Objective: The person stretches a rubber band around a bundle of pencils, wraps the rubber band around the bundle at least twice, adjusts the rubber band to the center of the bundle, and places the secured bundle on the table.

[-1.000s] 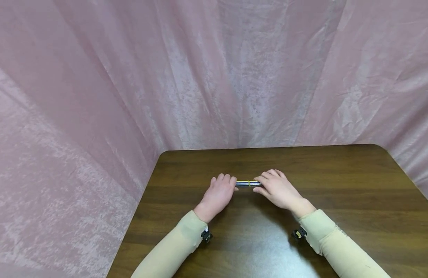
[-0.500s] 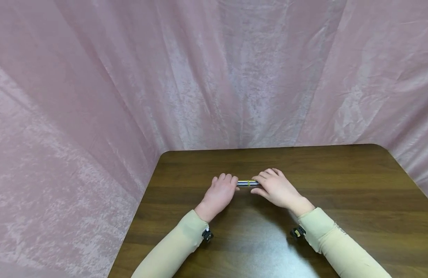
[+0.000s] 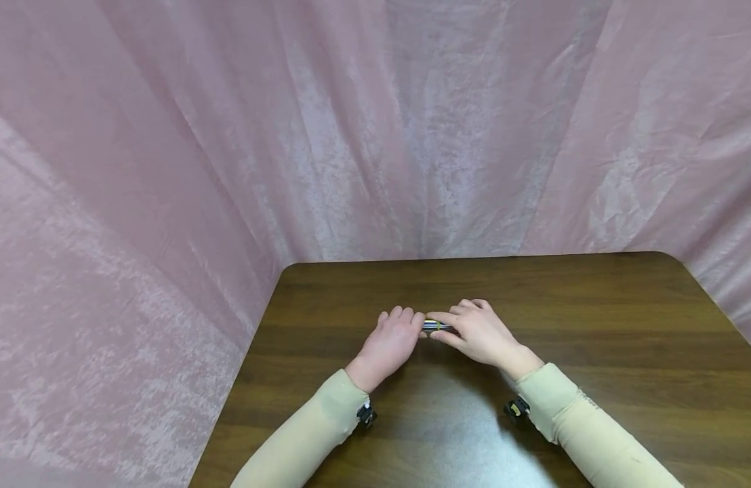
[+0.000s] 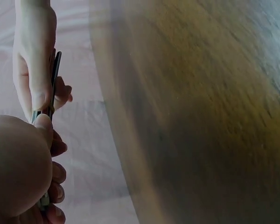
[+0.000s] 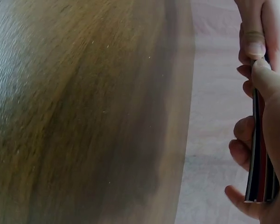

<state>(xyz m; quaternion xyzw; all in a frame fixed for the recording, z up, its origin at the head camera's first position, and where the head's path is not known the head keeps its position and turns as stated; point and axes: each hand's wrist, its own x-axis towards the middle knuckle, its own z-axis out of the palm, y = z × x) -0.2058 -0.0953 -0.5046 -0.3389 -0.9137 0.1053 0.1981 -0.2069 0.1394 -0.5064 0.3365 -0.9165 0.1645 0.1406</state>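
Note:
A slim bundle of pencils (image 3: 436, 325), with a narrow yellow band round it, is held level above the table between both hands. My left hand (image 3: 390, 343) grips its left part, fingers curled round the far side in the left wrist view. From the other side my right hand (image 3: 482, 337) pinches it between thumb and fingers near the band. In the right wrist view the dark and red pencils (image 5: 257, 163) run under the right palm, and their flat ends stick out below. The two thumbs almost meet. Most of the bundle's left part is hidden by the left hand.
The brown wooden table (image 3: 564, 305) extends around and in front of the hands. Pink velvety curtains (image 3: 351, 135) hang behind it and at its left. A small black camera (image 3: 367, 415) sits at the left wrist, another camera (image 3: 517, 409) at the right.
My right hand has slid left along the bundle and its fingers have come nearer the left hand. The left hand has shifted slightly right. Less of the bundle shows between them.

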